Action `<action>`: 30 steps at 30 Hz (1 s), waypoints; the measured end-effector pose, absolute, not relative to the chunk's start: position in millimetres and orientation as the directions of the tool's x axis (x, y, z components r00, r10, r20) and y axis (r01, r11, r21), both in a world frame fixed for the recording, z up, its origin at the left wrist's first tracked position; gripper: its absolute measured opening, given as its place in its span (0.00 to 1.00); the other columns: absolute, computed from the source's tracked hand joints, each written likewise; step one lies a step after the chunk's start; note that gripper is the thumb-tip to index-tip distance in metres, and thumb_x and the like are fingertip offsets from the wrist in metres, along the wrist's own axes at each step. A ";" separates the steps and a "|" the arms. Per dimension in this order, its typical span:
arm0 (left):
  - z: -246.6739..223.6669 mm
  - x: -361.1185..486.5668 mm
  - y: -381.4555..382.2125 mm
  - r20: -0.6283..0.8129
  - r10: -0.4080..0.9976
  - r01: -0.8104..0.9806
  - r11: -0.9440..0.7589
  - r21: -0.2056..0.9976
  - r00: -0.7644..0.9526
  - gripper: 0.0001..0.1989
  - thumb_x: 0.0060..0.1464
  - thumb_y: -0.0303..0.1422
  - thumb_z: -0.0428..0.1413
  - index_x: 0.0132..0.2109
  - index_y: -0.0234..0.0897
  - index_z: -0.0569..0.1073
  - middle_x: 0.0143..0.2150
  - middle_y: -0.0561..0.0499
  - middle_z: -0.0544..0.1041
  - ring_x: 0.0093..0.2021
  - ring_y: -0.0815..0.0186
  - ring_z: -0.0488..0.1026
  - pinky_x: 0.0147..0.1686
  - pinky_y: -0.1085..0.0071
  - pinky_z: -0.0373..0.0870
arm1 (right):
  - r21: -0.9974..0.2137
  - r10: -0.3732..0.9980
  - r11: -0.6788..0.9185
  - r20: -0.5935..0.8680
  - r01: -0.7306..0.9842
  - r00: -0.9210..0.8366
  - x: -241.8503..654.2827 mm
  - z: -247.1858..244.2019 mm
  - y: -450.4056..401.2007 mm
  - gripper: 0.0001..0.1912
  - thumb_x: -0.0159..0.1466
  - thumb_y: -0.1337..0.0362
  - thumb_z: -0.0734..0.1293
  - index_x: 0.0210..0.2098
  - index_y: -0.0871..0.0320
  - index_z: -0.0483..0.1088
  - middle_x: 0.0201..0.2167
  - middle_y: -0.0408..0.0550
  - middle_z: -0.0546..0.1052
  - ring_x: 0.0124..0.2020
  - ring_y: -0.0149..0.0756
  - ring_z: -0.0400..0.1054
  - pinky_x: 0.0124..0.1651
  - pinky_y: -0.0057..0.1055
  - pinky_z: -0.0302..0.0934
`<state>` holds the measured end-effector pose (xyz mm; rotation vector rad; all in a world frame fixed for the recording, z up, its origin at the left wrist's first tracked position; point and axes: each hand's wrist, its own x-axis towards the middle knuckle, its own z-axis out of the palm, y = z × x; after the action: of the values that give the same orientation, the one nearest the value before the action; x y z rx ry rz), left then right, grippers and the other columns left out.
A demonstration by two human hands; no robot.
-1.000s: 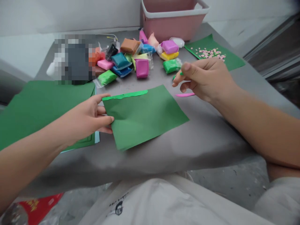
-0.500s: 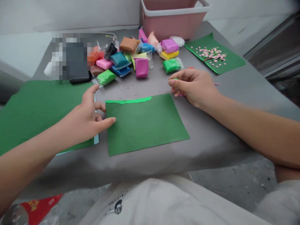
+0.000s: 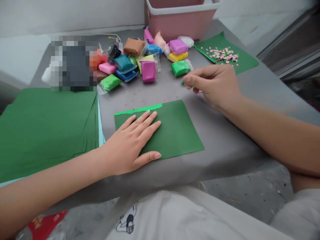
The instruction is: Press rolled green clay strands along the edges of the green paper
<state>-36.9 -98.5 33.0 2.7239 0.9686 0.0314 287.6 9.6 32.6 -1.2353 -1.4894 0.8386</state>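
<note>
The grey table (image 3: 212, 133) spreads beneath both sets of fingers, with the stack of dark green paper (image 3: 50, 123) beyond the left hand's little-finger side. The single dark green sheet (image 3: 177, 130), lifted at its left side a second ago, now lies flat under the left fingers. That left hand (image 3: 132, 143) has moved from the sheet's edge onto its face — fingers slightly apart, thumb spread wide — so the paper looks steadied. The right hand (image 3: 215, 85) is off the sheet, thumb and forefinger pinched together, just nearer than the bright green clay packet (image 3: 180, 68). The bright green clay strip (image 3: 140, 109) runs just past the left fingertips; a tiny green clay bit (image 3: 183, 82) — apparently gripped — shows at the right fingertips.
</note>
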 end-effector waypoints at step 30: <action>78.6 39.1 -59.0 -0.323 0.882 -0.146 0.389 0.909 0.343 0.15 0.68 0.44 0.71 0.49 0.39 0.81 0.45 0.45 0.91 0.61 0.50 0.90 0.69 0.51 0.83 | -0.464 0.591 0.803 0.705 0.374 -0.392 273.3 32.5 -28.1 0.10 0.78 0.51 0.78 0.43 0.47 0.90 0.39 0.45 0.90 0.39 0.40 0.84 0.46 0.39 0.81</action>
<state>39.1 -59.0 78.6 0.9236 0.9839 0.8091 273.3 -28.1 32.5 -0.7163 -2.0271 0.2841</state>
